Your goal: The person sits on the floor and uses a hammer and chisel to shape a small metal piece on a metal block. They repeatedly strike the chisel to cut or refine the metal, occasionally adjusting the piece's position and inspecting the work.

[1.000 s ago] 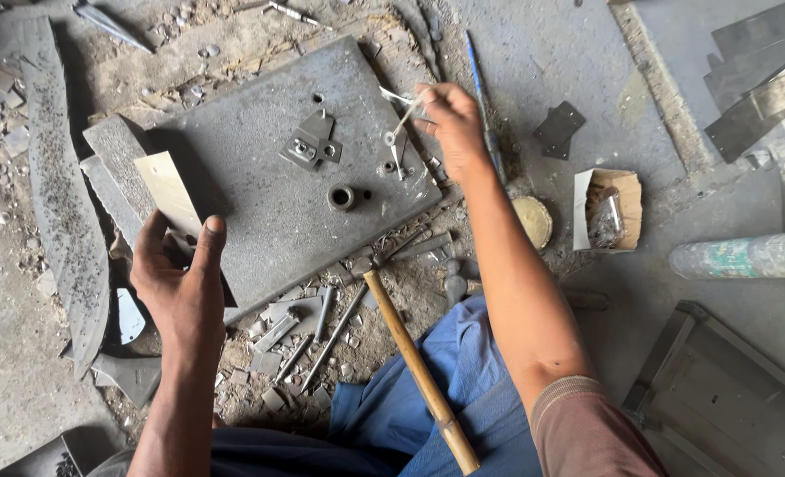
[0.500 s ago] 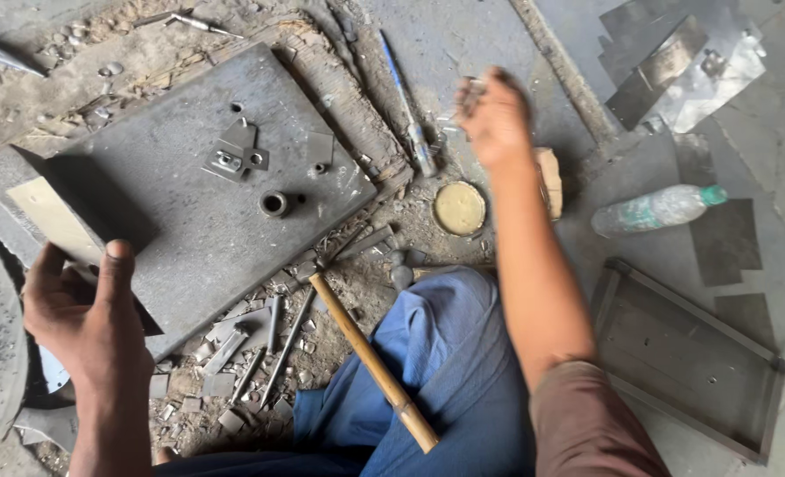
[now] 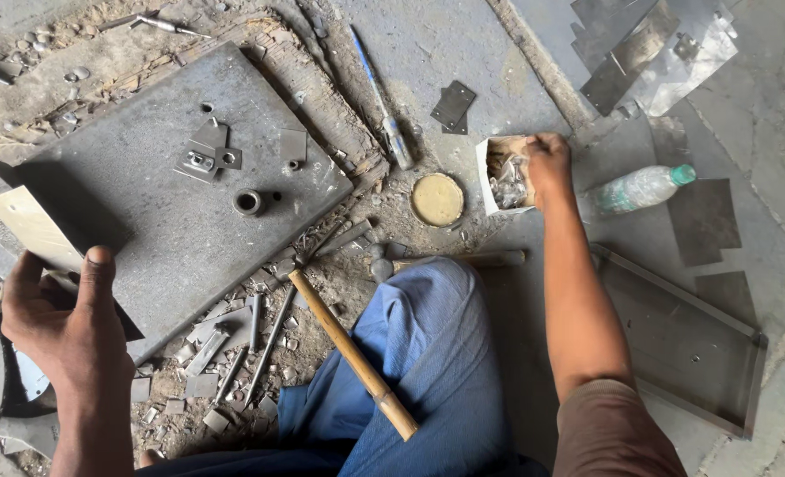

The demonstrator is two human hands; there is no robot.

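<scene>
My left hand [image 3: 65, 327] is at the lower left, thumb up, gripping a flat metal strip [image 3: 34, 225] with a pale end that lies against the edge of a thick grey steel plate [image 3: 145, 221]. My right hand [image 3: 547, 163] is stretched out to a small open cardboard box [image 3: 491, 155] holding shiny metal bits. Its fingers curl over the box's right side, and their tips are hidden. On the plate lie small hinge-like parts [image 3: 202, 159] and a steel ring [image 3: 247, 202].
A wooden-handled hammer [image 3: 352, 353] lies across my blue-clothed knee. A round yellow lid [image 3: 436, 199], a plastic bottle [image 3: 640, 187], a blue-handled tool [image 3: 383, 97], a shallow metal tray [image 3: 684, 336], cut metal sheets [image 3: 657, 53] and scattered rods and scraps [image 3: 233, 344] lie about.
My right hand left the plate's right edge and swung right to the cardboard box. The view shifted right. My left hand kept its hold on the strip.
</scene>
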